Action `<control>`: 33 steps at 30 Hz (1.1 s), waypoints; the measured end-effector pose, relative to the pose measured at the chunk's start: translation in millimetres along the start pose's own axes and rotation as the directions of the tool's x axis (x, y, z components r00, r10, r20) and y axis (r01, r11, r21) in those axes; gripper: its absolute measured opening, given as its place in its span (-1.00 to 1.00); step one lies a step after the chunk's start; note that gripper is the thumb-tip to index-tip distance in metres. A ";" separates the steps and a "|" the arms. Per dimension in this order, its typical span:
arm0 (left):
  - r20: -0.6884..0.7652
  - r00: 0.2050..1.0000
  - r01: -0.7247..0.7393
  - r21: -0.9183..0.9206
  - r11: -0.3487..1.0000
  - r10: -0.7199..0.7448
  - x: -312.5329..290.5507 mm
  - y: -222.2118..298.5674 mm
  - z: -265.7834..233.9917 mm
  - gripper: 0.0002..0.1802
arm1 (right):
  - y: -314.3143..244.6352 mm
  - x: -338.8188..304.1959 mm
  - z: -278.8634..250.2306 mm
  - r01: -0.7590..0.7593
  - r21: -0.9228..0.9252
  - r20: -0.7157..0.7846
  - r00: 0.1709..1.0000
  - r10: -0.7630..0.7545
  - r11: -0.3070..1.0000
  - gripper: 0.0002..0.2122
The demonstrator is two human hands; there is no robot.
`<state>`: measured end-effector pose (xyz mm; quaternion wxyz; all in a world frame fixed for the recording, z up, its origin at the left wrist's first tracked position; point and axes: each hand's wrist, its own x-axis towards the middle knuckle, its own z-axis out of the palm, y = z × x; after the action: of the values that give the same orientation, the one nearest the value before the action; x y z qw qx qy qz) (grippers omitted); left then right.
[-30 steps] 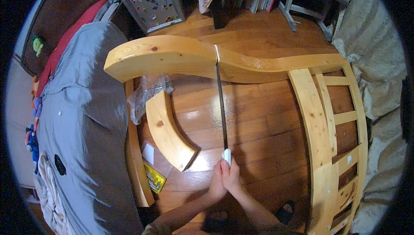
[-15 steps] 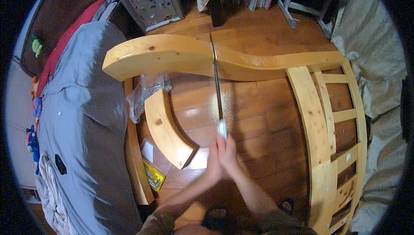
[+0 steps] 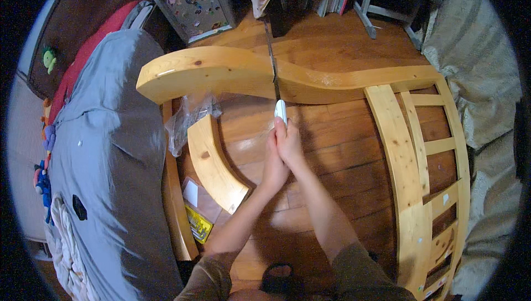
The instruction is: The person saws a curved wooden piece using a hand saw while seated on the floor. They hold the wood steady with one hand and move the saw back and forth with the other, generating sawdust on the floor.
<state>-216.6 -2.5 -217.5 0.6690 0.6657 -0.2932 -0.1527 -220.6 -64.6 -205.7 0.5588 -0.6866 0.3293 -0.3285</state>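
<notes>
Both my hands grip the white handle of a handsaw point(image 3: 280, 111), which points away from me. Its long, thin dark blade sits in a cut across a thick, wavy wooden beam point(image 3: 207, 74) and sticks out beyond the far side. My left hand point(image 3: 272, 163) is pressed against my right hand point(image 3: 290, 143), both closed around the grip. How deep the cut goes I cannot tell. On the floor to the left of my hands lies a curved, sawn-off wood piece point(image 3: 213, 163).
At right, a slatted wooden frame point(image 3: 401, 174) joins the beam. A bed with grey bedding point(image 3: 105, 135) stands at left, with a wooden rail point(image 3: 176, 207) along it. Clear plastic wrap point(image 3: 185, 118) and a yellow package point(image 3: 199, 224) lie nearby. A grey cabinet point(image 3: 196, 11) stands beyond.
Both hands have pushed the saw away from me, bringing its handle close to the beam's near side. More of the blade now reaches past the far side.
</notes>
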 end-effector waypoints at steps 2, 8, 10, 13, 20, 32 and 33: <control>-0.073 0.996 -0.048 0.150 0.988 0.059 -12.8 -2.4 -10.4 -0.57 | -12.2 -11.8 3.7 -0.034 -0.005 0.024 0.999 0.034 0.999 -0.64; -0.021 0.932 0.362 -0.028 0.932 -0.362 -104.9 36.6 -12.8 -0.72 | 32.4 -124.0 -20.7 -0.075 0.068 0.071 0.995 0.071 0.995 -0.77; 0.052 0.905 0.418 0.084 0.905 -0.423 -133.6 29.5 -20.0 -0.74 | 34.6 -163.2 -30.3 -0.092 -0.024 0.075 0.993 0.094 0.995 -0.75; 0.059 0.950 0.291 0.190 0.938 -0.307 -135.6 22.5 -26.5 -0.72 | 30.3 -171.5 -33.4 -0.094 0.008 0.099 0.991 0.092 0.996 -0.71; 0.060 0.992 0.099 0.123 0.987 -0.107 -14.1 24.9 -12.3 -0.55 | -1.6 -14.5 3.1 -0.023 0.021 0.024 0.999 0.023 1.000 -0.67; 0.138 0.899 0.371 0.264 0.890 -0.415 -182.1 1.9 -30.7 -0.70 | 43.0 -216.2 -43.3 -0.101 -0.085 0.081 0.991 0.108 0.991 -0.66; 0.104 0.941 0.283 0.273 0.919 -0.321 -175.3 0.9 -31.1 -0.70 | 35.4 -196.3 -38.1 -0.110 -0.058 0.104 0.988 0.116 0.992 -0.67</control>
<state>-335.2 126.7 -247.9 0.5232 0.7701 -0.2522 -0.2638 -366.3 69.6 -250.8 0.5751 -0.6979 0.3457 -0.2502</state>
